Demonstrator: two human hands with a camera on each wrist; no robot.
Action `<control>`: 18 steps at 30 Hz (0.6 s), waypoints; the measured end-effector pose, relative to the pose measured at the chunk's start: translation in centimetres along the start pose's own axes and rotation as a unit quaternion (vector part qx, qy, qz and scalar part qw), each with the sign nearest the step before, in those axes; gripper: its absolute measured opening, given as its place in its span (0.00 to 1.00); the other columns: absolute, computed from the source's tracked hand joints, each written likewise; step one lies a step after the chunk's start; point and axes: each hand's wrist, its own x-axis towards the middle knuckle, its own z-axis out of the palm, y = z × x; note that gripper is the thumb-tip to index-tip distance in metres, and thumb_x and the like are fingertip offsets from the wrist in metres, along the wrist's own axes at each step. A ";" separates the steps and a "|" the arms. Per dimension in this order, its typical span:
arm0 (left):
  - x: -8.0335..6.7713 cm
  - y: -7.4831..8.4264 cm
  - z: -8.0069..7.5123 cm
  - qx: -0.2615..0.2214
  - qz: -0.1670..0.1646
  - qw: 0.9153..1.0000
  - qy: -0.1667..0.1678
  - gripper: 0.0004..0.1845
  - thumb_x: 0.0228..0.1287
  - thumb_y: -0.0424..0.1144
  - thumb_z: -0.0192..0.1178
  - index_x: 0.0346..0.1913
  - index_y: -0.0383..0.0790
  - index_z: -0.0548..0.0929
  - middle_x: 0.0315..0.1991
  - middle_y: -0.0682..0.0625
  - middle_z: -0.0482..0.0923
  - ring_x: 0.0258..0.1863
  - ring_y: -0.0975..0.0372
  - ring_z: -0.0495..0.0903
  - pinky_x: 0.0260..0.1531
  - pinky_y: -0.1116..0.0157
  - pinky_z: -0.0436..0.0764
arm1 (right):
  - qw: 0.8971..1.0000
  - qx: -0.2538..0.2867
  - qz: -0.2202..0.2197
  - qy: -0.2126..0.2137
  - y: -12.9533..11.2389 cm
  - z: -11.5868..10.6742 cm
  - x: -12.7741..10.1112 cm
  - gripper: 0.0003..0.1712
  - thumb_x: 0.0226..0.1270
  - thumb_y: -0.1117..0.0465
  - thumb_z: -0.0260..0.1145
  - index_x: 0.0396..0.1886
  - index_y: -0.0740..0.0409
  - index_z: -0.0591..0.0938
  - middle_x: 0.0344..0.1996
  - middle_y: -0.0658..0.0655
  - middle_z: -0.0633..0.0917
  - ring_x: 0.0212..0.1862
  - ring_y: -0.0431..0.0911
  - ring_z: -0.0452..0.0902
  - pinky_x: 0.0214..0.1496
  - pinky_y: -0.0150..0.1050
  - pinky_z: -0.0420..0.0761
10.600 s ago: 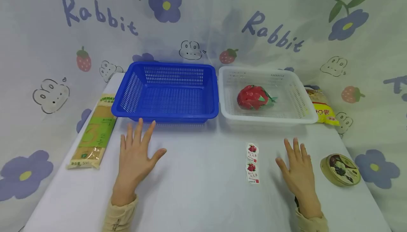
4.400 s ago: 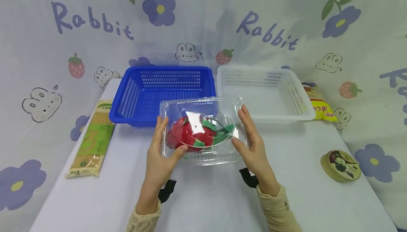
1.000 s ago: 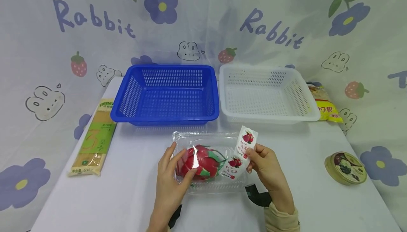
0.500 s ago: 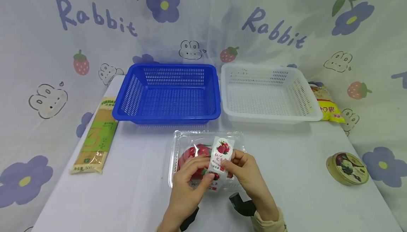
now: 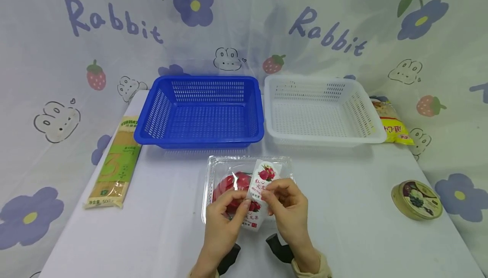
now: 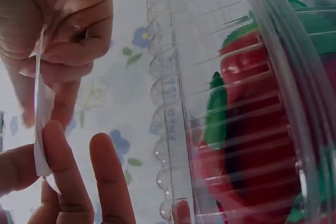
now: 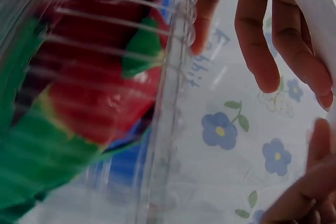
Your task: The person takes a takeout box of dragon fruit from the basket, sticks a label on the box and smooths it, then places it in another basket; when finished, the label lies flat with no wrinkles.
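A strip of two white stickers [image 5: 262,178], printed with dragon fruit pictures, is held between both hands. My left hand [image 5: 223,227] pinches the strip's left edge near the middle with thumb and forefinger. On the other edge, my right hand [image 5: 291,214] pinches it, its other fingers curled. The left wrist view shows the strip [image 6: 38,103] edge-on between the fingers. Behind the hands, a closed clear plastic box [image 5: 221,165] lies on the table; inside it is a red dragon fruit [image 5: 228,183] with green tips, partly hidden by the hands and strip.
A blue basket [image 5: 198,145] and a white basket [image 5: 324,139] stand side by side at the back. Left lies a noodle packet [image 5: 116,163]; right stand a round tin [image 5: 417,200] and, beyond the white basket, a yellow bag [image 5: 396,130].
The boxed dragon fruit came out of the white basket onto the table. The sticker strip was picked up and moved left over the box; my left hand left the box and took hold of it.
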 end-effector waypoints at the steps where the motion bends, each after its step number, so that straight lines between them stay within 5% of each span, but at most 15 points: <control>1: 0.0 -0.1 0.0 -0.001 0.003 1.000 0.001 0.08 0.57 0.23 0.63 0.38 0.37 0.84 0.30 0.45 0.84 0.26 0.72 0.77 0.22 0.70 0.79 | 1.000 -0.026 -0.004 -0.012 0.1 0.0 -0.1 0.12 0.54 0.78 0.68 0.37 0.67 0.78 0.25 0.43 0.79 0.19 0.36 0.67 0.17 0.30 0.71; 5: 0.1 -0.3 0.0 0.002 0.023 1.000 0.001 0.10 0.56 0.21 0.63 0.38 0.36 0.84 0.30 0.44 0.84 0.27 0.73 0.77 0.23 0.72 0.79 | 0.992 -0.111 -0.005 -0.055 0.2 0.3 -0.2 0.18 0.50 0.73 0.74 0.42 0.59 0.82 0.34 0.53 0.80 0.23 0.37 0.67 0.20 0.32 0.71; 11: 0.2 -0.7 -0.3 0.032 0.042 0.999 0.000 0.11 0.55 0.21 0.64 0.38 0.38 0.85 0.32 0.46 0.85 0.30 0.70 0.79 0.27 0.73 0.80 | 0.990 -0.131 -0.006 -0.044 0.5 0.5 0.0 0.10 0.54 0.73 0.71 0.35 0.59 0.84 0.54 0.61 0.79 0.30 0.35 0.72 0.25 0.31 0.75; 18: 0.2 -0.9 -0.8 0.067 0.051 0.996 0.007 0.10 0.54 0.23 0.65 0.37 0.39 0.85 0.32 0.47 0.86 0.32 0.68 0.80 0.32 0.75 0.80 | 0.990 -0.132 0.035 -0.024 0.7 0.6 0.3 0.04 0.60 0.72 0.67 0.29 0.60 0.81 0.50 0.61 0.81 0.42 0.39 0.77 0.30 0.31 0.77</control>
